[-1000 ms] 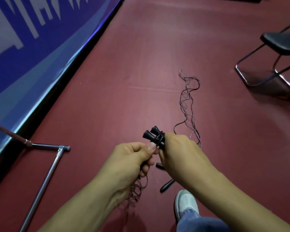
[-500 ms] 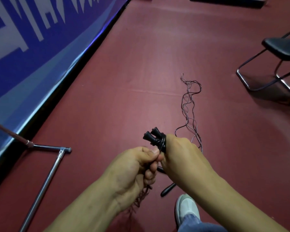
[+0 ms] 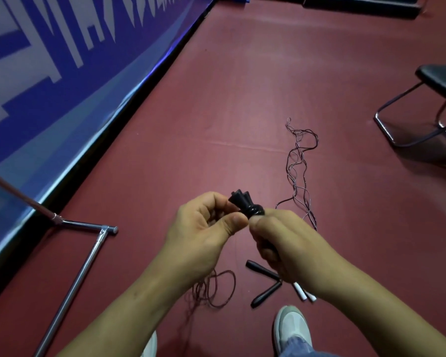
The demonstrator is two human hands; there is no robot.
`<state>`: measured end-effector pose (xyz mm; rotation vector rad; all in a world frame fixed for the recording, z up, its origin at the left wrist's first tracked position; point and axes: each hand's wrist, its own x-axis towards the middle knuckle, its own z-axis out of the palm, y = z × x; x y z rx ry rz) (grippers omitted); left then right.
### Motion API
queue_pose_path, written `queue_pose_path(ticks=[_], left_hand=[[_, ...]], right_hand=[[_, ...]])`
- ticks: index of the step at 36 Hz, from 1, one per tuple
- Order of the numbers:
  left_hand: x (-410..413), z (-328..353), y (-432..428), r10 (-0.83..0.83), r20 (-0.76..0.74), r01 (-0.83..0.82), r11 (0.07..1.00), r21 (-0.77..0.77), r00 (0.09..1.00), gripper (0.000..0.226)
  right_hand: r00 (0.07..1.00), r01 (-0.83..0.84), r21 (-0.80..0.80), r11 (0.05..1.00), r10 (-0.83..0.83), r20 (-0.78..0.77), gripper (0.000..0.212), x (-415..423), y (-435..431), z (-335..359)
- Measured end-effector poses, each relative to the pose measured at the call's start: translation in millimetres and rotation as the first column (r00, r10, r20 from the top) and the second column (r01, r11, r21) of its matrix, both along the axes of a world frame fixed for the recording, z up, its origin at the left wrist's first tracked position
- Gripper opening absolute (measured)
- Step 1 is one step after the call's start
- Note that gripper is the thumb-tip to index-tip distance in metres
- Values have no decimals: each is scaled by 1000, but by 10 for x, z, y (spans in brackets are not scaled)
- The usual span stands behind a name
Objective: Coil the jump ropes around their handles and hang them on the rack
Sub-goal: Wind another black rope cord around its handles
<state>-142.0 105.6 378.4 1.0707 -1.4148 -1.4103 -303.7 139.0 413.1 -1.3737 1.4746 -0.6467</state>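
Straight ahead the red floor point(image 3: 242, 99) lies open to the far wall. A tangle of thin rope point(image 3: 296, 171) trails over it to the right, and black handles point(image 3: 267, 292) lie by a shoe point(image 3: 291, 325). The metal rack frame point(image 3: 83, 266) and blue banner point(image 3: 62, 60) block the left, and a chair point(image 3: 440, 78) blocks the right.

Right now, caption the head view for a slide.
Right hand grips black handles, left hand pinches rope; tangled ropes on floor.

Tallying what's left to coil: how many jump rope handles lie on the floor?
4. One black handle and another meet in a V below the right hand. Two white handles lie side by side right of them, partly under the forearm, which may hide more.
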Motion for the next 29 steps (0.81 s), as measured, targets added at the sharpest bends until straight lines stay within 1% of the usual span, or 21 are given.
queue_pose_path(ticks=[2,4,7,10,12,15,19,24,26,29], left_hand=[[9,22,-24,5,-23,-5,1000,-9,1000,37],[16,35,-39,12,-33,-13,999,-31,999,43],[22,43,-30,20,-37,-22,998,-63,999,49],[5,74,4,-3,-32,0,994,-106,999,48],[-8,98,33,-27,-35,22,993,-115,999,47],[-11,111,54,-24,4,24,987,-157,1000,46],[-9,162,49,4,57,9,973,-231,998,50],[10,218,28,-47,79,66,962,-266,996,61],[20,230,24,-49,79,69,961,-268,996,60],[32,229,17,-39,84,59,965,-254,996,50]], right_hand=[[992,12,63,998,-19,121,40,-7,3,6],[986,6,71,997,-18,167,46,-11,6,2],[973,2,44,999,-12,229,49,5,6,-11],[948,1,63,998,-22,319,58,29,9,-36],[920,-2,108,994,-40,391,59,59,30,-36],[866,6,253,967,-132,482,67,98,46,-1],[811,-24,369,929,-197,550,62,119,48,70],[701,-95,491,866,-292,651,63,137,49,108],[663,-126,520,845,-318,678,63,130,38,113],[630,-149,546,824,-347,695,62,129,36,118]])
